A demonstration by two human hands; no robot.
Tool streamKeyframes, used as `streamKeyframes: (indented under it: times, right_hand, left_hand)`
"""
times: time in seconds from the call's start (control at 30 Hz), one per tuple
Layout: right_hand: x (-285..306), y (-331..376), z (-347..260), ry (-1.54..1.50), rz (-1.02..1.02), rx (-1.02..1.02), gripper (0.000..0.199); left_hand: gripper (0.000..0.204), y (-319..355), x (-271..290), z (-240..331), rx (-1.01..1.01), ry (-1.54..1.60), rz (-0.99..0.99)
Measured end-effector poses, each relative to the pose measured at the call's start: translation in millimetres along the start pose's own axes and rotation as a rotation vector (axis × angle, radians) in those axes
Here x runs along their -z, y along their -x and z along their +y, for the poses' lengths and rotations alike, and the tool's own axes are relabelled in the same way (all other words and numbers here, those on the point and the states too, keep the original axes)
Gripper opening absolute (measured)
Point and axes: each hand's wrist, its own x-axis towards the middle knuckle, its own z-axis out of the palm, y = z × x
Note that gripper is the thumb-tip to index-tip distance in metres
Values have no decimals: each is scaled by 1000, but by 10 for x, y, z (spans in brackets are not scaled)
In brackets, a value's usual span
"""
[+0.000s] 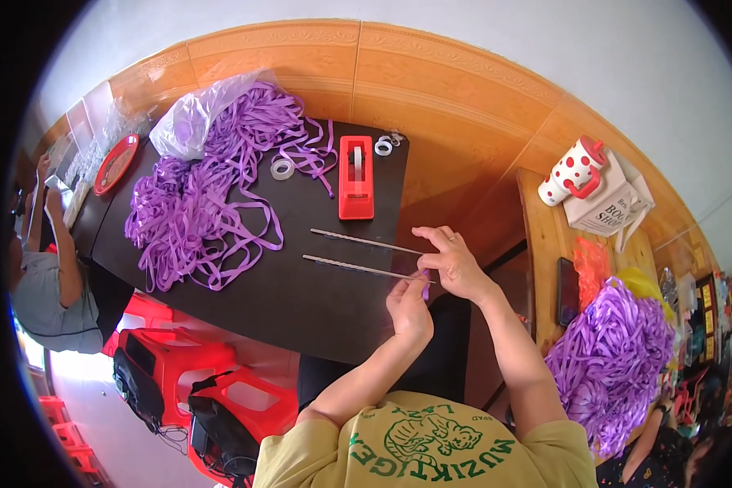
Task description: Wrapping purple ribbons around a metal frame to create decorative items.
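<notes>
We see the left hand [409, 307] pinching a short piece of purple ribbon [425, 286] between thumb and fingers at the near right edge of the dark rectangular table [301, 301]. The right hand [451, 264] rests just above it, fingers curled close over the same ribbon piece and touching the end of the nearer of two thin metal rods [358, 267] lying side by side on the table. Beyond the rods stands a red plastic tape dispenser [356, 177], with a clear tape roll [282, 168] near it. A large heap of loose purple ribbon strips [195, 207] covers the table's left part, partly spilling from a clear plastic bag [195, 118].
</notes>
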Motion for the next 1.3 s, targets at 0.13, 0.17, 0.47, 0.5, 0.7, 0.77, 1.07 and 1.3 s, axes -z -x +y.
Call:
streamKeyframes:
  times: [0.13,0.17,0.47,0.5,0.7,0.77,1.07,1.3]
  right_hand:
    - [28,-71,134,-142,-99,-60,27]
    - [61,-100,148,-236,-120,-125,28]
    - [175,-559,16,39,-720,-105,22]
    - [187,-621,-52,100,-804,-134,22]
    - [194,-788,-91,130,-967,-169,19]
    - [183,-805,-91,137,-978,-161,18]
    - [152,-775,-7,90,-959,-119,18]
    - [227,-844,-142,184,-981,-139,23]
  left_hand:
    - [10,5,-27,18,-3,-36,11]
    - [10,0,-16,10,-3,-33,10]
    - [11,-30,25,-28,-2,-23,20]
    - [11,-32,31,-32,-8,-21,18]
    - [10,-38,43,-44,-15,-29,-1]
    - [10,-40,43,-38,-13,-39,-2]
    - [9,-47,23,-33,-11,-19,-1]
    - [11,-26,18,-6,-8,-39,3]
